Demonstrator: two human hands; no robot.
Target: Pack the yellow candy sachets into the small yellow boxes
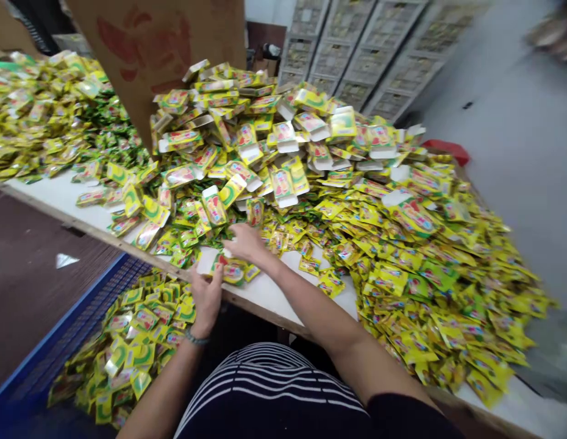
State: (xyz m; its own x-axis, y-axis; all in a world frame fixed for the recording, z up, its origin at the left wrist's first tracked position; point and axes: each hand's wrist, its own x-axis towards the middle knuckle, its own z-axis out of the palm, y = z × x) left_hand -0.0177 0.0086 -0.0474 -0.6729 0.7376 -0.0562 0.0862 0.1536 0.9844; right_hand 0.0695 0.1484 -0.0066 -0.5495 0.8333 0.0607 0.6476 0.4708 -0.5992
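Note:
At the front edge of the table, my left hand [206, 299] is closed on a small yellow cardboard box [233, 272] with a pale open flap. Just beyond it, my right hand [244, 242] has its fingers bent together among green and yellow sachets; whatever they grip is hidden. Close to its fingertips stand a small carton [255, 211] and another box [214, 206] with a white flap. A large heap of open-ended yellow boxes [283, 137] rises behind my hands. Loose yellow sachets [402, 268] spread widely on the right.
Below the white table [283, 308], a blue plastic crate [105, 286] holds many filled yellow boxes [141, 317]. A large brown carton [164, 49] stands at the back left, with more sachets [41, 122] beside it. Stacked grey crates [352, 49] line the back wall.

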